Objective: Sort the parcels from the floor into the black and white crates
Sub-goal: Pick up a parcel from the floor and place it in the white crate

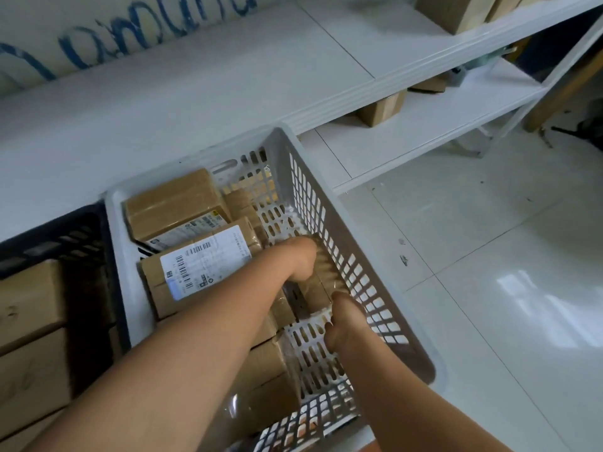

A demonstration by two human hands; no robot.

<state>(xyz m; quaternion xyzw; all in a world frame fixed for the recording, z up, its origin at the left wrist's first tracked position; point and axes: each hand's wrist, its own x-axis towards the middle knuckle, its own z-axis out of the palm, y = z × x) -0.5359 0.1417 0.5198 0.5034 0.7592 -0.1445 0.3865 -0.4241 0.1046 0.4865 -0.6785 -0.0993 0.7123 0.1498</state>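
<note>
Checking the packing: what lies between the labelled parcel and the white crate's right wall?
In the head view, a small brown parcel, gripped by the left hand and right hand.

parcel storeroom: white shelving, cardboard boxes, sorting crates

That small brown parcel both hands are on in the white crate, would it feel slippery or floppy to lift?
The small brown parcel looks boxy with straight edges, so probably stiff, not floppy. Its glossy tape wrap suggests it may be a little slippery. The left hand and right hand cover much of it, so it is likely light.
</note>
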